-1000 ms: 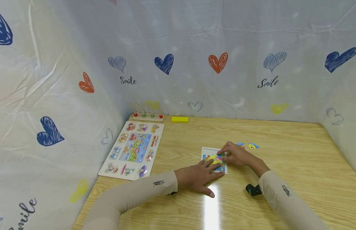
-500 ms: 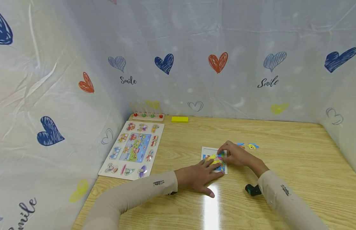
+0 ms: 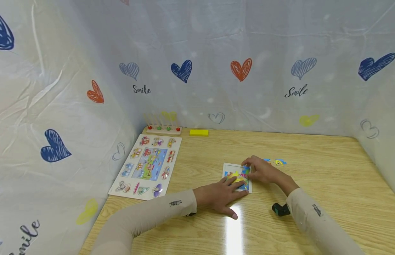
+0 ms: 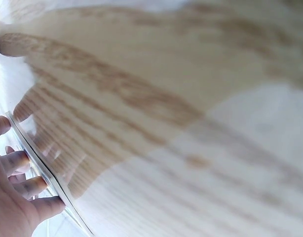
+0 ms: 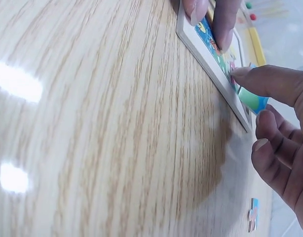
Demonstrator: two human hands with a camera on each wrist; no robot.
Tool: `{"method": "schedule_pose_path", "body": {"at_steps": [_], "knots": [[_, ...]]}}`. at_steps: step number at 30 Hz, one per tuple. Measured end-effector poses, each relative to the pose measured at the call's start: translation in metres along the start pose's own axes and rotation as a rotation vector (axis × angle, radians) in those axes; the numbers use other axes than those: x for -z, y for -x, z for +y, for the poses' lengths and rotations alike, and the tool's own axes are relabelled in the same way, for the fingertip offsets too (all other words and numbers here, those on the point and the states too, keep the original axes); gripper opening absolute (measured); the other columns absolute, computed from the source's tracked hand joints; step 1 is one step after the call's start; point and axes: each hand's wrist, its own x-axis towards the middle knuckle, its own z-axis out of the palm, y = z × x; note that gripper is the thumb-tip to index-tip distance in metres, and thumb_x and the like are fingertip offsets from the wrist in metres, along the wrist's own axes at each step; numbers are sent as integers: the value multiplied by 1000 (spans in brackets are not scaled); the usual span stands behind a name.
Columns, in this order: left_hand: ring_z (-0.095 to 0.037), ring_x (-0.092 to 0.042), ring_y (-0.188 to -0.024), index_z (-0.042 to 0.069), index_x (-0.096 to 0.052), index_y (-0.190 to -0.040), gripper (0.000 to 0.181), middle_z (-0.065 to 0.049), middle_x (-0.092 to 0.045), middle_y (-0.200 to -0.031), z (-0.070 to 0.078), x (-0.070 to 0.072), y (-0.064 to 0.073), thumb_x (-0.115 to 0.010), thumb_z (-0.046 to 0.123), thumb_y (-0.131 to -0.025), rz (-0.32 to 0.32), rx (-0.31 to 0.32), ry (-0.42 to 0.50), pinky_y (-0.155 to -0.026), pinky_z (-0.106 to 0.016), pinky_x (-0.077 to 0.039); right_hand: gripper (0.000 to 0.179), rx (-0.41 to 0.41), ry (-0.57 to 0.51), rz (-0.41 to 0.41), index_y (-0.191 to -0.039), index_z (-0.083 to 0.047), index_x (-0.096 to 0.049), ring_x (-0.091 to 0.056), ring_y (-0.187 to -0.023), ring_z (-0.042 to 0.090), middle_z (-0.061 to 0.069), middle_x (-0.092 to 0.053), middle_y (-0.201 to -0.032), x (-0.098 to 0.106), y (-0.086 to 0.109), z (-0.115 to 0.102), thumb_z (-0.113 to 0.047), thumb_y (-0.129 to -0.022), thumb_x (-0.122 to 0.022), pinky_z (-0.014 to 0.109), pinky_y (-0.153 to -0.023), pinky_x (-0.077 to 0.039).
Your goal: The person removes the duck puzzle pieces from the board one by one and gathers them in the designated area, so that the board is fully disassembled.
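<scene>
A small jigsaw puzzle (image 3: 227, 166) in a white frame lies on the table, partly filled with bright yellow, blue and pink pieces. My left hand (image 3: 218, 196) rests on its lower part with fingers spread, and the left wrist view shows these fingertips on the frame's edge. At the upper right of the frame, my right hand (image 3: 263, 171) pinches a green and blue puzzle piece (image 5: 253, 100) between thumb and fingers. In the right wrist view the piece stands tilted up from the board. The left hand's fingers hide part of the picture.
Loose puzzle pieces (image 3: 280, 162) lie beyond the right hand. A large picture peg board (image 3: 130, 180) lies at the left, with a bead peg stand (image 3: 164, 130) and a yellow block (image 3: 199, 132) behind. A black object (image 3: 281, 210) sits by the right sleeve.
My right fingers have shifted very slightly upward with the piece at the frame's upper right. The left hand stays in place on the puzzle.
</scene>
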Motion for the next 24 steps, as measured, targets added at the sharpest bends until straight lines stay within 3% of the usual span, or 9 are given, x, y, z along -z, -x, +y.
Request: {"method": "schedule_pose_path", "body": {"at_steps": [6,11,19,24], "knots": [[-36,-3,-156,31,-3,-163,92,-4,1,-171,-1,0,0,-30,82,-91,-4,0,11,-123,-53,-19,33,13,-37,0,-122,-7,-64,-54,-85,16,12,-63,-112,-2,-2,1,-17,-92,-74,33,-76,-45],[-36,-4,-156,31,-4,-163,92,-4,1,-171,0,1,1,-31,81,-91,-4,-2,12,-123,-53,-18,28,18,-92,-15,-122,-13,-64,-55,-76,12,10,-66,-109,-4,-3,3,-14,-95,-71,30,-72,-47],[-36,-5,-156,31,-5,-163,91,-3,0,-171,0,1,2,-32,81,-91,-2,1,21,-122,-53,-20,31,15,-93,-1,-127,-12,-64,-54,-73,11,6,-65,-102,-4,-3,2,-8,-97,-66,27,-67,-47],[-35,-5,-156,32,-5,-163,91,-2,0,-171,0,2,2,-32,81,-91,-1,4,16,-122,-53,-21,35,-5,-93,8,-131,-10,-59,-56,-76,13,6,-64,-101,-3,-3,0,-7,-97,-65,28,-70,-48]]}}
